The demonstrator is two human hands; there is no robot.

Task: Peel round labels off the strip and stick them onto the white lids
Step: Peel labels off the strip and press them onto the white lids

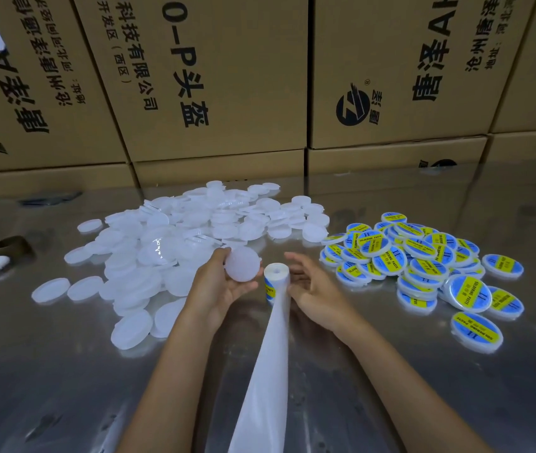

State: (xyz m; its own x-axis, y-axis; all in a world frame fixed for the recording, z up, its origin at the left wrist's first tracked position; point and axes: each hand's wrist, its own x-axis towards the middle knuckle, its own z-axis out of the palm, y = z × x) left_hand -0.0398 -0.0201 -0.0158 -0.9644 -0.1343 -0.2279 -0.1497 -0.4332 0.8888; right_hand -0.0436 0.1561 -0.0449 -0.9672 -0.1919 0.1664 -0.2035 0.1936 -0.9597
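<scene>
Bare lids (pixel 149 253) heaped left on table (pixel 390 371). Left hand (pixel 217 286) grips 1 white lid (pixel 242 264). Label roll (pixel 276 282) centre. Right hand (pixel 312 286) spread, empty. Risk: label creasing or landing off-centre if lid tilts.

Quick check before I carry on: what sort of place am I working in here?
Probably a packing or warehouse workroom. Stacked printed cardboard cartons wall off the back of a steel table, which holds a heap of blank white lids and a pile of labelled lids.
</scene>
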